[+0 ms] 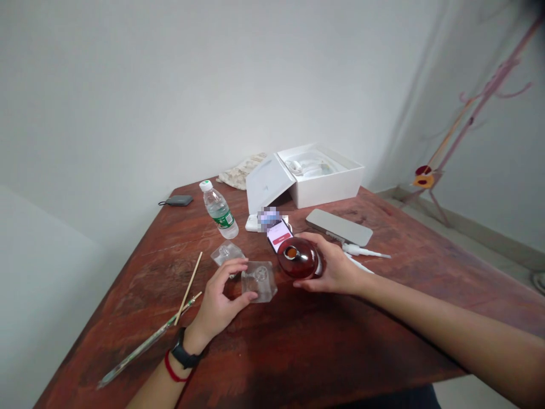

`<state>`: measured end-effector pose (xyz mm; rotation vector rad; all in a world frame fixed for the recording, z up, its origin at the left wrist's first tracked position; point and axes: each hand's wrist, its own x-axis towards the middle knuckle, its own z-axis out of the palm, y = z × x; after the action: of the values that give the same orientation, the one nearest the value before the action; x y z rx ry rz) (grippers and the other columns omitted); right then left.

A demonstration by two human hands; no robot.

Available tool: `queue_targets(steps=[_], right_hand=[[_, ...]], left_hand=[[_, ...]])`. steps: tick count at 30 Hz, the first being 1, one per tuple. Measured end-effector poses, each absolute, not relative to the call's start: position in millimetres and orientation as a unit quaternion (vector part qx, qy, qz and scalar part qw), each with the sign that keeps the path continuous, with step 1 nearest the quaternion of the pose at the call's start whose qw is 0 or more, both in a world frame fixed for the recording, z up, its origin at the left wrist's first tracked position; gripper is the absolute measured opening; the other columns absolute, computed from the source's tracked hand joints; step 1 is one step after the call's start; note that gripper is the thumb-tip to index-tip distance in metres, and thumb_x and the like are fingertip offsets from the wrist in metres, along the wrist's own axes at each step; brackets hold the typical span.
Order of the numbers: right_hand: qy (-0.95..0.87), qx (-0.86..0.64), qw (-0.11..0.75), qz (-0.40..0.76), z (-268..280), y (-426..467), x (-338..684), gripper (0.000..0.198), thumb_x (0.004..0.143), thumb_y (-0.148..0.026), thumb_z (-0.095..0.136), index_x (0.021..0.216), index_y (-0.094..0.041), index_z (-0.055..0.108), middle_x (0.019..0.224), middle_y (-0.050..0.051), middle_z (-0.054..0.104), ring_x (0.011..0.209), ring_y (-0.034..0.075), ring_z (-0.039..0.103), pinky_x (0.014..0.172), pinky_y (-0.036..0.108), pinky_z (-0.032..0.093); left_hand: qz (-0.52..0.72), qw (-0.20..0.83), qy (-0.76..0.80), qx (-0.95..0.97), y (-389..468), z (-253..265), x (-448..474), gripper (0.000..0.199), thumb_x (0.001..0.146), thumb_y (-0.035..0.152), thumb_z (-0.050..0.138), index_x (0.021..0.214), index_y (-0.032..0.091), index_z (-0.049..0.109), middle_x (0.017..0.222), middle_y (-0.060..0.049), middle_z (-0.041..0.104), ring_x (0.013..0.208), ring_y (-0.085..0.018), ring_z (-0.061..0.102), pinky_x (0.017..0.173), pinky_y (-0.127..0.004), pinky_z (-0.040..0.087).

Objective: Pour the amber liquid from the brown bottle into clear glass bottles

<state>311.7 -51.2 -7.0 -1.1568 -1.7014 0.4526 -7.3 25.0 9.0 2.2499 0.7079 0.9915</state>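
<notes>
My right hand point(336, 264) is wrapped round a brown glass bottle point(304, 261), uncapped, its mouth tipped toward me and to the left. With thumb and fingers, my left hand point(223, 292) grips the edge of a clear square container point(260, 282) that has a small round part on top. The bottle's mouth is just above and to the right of this container, apart from it. Behind my left fingers lies a second clear square container point(227, 254), partly covered by them. A phone point(279, 234) with a lit screen lies just beyond the bottle.
Left on the wooden table point(272, 363) are a chopstick point(188, 288) and a wrapped pack point(145, 343). Farther back stand a water bottle point(219, 211) and an open white box point(327, 190). A grey case point(339, 226) and white droppers point(364, 251) lie right; a dark pouch point(179, 200) lies far left.
</notes>
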Motion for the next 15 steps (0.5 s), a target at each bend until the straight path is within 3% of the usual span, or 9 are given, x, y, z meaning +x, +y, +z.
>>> queue_targets(steps=[5, 15], right_hand=[[-0.719, -0.455, 0.492, 0.185, -6.9, -51.9, 312.2, 0.089, 0.073, -0.050, 0.099, 0.147, -0.027, 0.056, 0.133, 0.014, 0.077, 0.120, 0.037, 0.078, 0.111, 0.054, 0.059], [-0.718, -0.468, 0.484, 0.177, -6.8, -48.2, 313.9, 0.088, 0.071, -0.051, 0.099, 0.145, -0.028, 0.057, 0.135, 0.012, 0.077, 0.118, 0.034, 0.080, 0.108, 0.049, 0.062]], left_hand=[[0.373, 0.281, 0.248, 0.849, 28.1, 4.1, -7.8, 0.048, 0.098, 0.062, 0.078, 0.124, 0.022, 0.072, 0.139, -0.019, 0.073, 0.131, -0.036, 0.070, 0.114, -0.054, 0.056], [0.370, 0.261, 0.218, 0.864, 35.2, 2.0, -14.9, 0.044, 0.096, 0.052, 0.084, 0.132, 0.026, 0.079, 0.145, -0.017, 0.075, 0.132, -0.036, 0.074, 0.115, -0.053, 0.059]])
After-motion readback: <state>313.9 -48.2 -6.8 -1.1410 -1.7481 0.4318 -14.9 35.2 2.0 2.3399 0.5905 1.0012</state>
